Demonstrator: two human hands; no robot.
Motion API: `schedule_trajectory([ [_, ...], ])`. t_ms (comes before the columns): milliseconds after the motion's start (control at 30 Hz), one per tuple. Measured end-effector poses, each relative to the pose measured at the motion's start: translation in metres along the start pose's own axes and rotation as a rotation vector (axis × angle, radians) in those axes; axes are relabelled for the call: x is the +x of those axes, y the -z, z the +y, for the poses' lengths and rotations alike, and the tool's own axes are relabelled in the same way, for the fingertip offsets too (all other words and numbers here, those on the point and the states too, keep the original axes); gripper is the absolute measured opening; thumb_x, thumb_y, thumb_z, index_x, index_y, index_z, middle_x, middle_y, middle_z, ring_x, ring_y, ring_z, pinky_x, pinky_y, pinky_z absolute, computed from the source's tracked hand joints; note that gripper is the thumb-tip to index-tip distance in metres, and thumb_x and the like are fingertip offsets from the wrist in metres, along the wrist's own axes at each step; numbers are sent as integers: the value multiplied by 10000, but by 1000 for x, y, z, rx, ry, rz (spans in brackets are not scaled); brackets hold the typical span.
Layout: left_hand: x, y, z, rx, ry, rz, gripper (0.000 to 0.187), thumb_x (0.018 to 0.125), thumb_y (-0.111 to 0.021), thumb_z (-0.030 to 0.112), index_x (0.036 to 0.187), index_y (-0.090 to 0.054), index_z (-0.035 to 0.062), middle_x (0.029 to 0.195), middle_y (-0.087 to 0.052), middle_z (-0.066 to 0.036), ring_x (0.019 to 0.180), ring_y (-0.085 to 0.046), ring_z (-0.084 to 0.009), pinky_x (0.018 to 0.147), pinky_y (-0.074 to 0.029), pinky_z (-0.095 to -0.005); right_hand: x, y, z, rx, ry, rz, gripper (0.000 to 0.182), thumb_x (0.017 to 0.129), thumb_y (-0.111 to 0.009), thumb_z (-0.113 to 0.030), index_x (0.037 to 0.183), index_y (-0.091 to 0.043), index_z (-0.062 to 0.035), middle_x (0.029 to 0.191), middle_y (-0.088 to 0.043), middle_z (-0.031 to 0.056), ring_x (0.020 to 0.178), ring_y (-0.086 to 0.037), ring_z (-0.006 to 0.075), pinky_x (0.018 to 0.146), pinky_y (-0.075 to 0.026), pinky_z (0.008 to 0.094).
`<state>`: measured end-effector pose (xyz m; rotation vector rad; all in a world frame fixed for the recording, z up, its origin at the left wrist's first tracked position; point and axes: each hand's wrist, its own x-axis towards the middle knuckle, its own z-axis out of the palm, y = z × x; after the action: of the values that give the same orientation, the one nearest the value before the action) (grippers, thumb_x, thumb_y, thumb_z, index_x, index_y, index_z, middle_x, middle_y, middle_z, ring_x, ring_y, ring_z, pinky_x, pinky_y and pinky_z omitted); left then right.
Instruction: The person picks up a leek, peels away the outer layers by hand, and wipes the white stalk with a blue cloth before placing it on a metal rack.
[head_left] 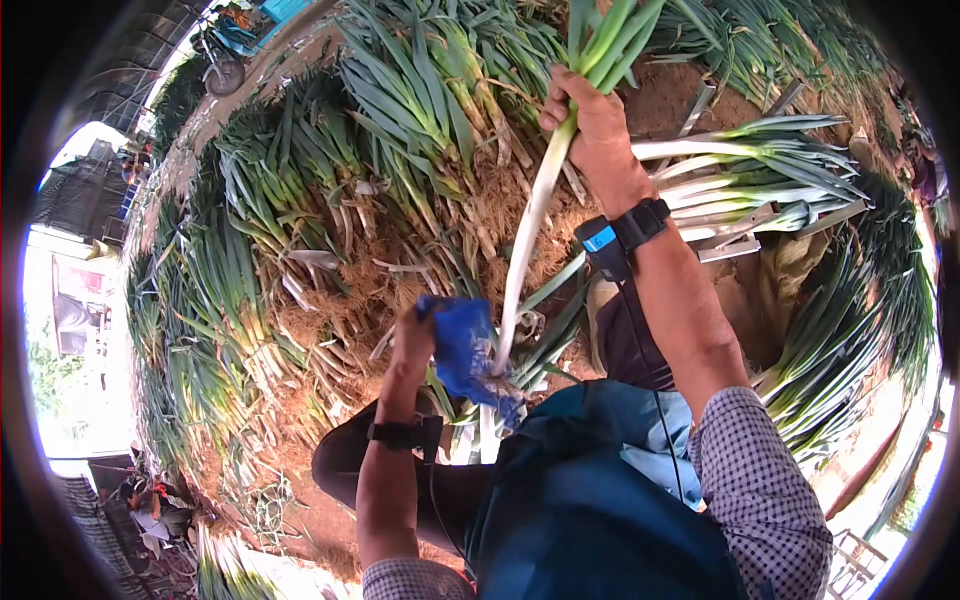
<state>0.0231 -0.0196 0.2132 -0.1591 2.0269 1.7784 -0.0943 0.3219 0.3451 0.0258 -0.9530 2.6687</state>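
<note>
A person looks down at their own 2 bare hands in a field of harvested leeks. The right hand point(590, 115) is raised ahead of the body, its grip closed tight around the upper stalk of 1 long leek point(530, 220), just where the white shaft turns into green leaves. The leek hangs from that hand, its white shaft slanting down and left toward the person's lap. A black band with a small blue device point(615, 240) sits on the right wrist.

The left hand point(412, 335) is lower and nearer the body, its grip closed on a crumpled blue cloth point(465, 350). The cloth touches the lower end of the leek's white shaft. A black watch band point(400, 433) wraps the left wrist. Both forearms come out of checked sleeves, and a blue apron point(580, 500) covers the lap.

Rows of leeks point(400, 130) with green tops and pale roots lie on the brown earth beyond the hands. A separate bundle of leeks point(750, 175) lies to the right, just beyond the right wrist. A motorbike point(222, 55) is parked far off at the upper left.
</note>
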Motion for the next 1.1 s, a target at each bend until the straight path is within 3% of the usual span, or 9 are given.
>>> schedule_trajectory([
  [100,10,13,41,-551,-353,140,256,1020,-535,171,1194,-618,2,933,-690,-79,719,-628,-112,573,-519,-258,8,7,2,97,-116,-111,143,920,-653,-109,999,-582,-14,692,-474,-6,562,-456,123,522,-431,319],
  [267,-4,-68,168,-252,-149,68,318,1044,-505,225,1288,-572,34,1056,-677,-104,779,-643,-150,677,-542,-305,-31,-40,29,106,-220,-145,140,929,-599,-130,999,-557,-16,687,-514,20,620,-496,145,631,-483,340],
  [433,21,-127,107,145,-665,2,212,1057,-483,212,1141,-574,40,890,-606,-37,792,-551,-115,705,-479,-283,-33,-42,24,233,-338,-233,125,910,-619,-122,962,-558,-27,652,-479,22,607,-484,136,621,-474,341],
  [600,-6,-100,33,349,-326,-282,192,1037,-476,140,1151,-582,28,952,-629,-122,876,-567,-172,842,-485,-337,6,-17,-30,421,-104,-336,117,917,-612,-105,850,-518,-86,657,-461,-39,525,-383,81,486,-356,247],
  [700,-1,-50,19,113,2,9,221,1031,-493,201,1098,-625,37,1016,-670,-120,873,-631,-201,858,-522,-345,14,4,-48,448,-85,-398,125,920,-628,-113,859,-521,-89,665,-481,-30,533,-393,79,494,-359,252],
  [767,5,-7,37,-156,-75,347,158,1010,-540,147,1058,-655,49,863,-688,-42,662,-627,-114,614,-542,-260,7,9,-47,363,-113,-333,105,904,-643,-113,902,-542,-81,722,-532,0,562,-425,89,512,-386,265],
  [833,22,30,79,-42,-263,566,190,1014,-559,158,1134,-654,45,915,-686,-36,747,-653,-78,656,-551,-261,-8,-1,-36,318,-150,-235,118,891,-650,-105,966,-566,-70,816,-565,48,602,-455,112,543,-417,297],
  [1000,1,-51,218,-551,-512,271,294,1011,-591,204,1251,-631,39,1007,-669,-37,779,-599,-128,653,-499,-256,-39,-28,20,243,-279,-313,419,895,-646,-128,1300,-558,-69,1281,-608,181,1129,-611,327,994,-509,481],
  [1100,10,-96,243,-533,-520,55,315,999,-612,267,1223,-638,48,974,-632,-15,826,-585,-127,734,-498,-271,-61,-39,53,209,-290,-479,449,918,-673,-186,1329,-514,-101,1238,-631,87,1045,-628,175,909,-540,323],
])
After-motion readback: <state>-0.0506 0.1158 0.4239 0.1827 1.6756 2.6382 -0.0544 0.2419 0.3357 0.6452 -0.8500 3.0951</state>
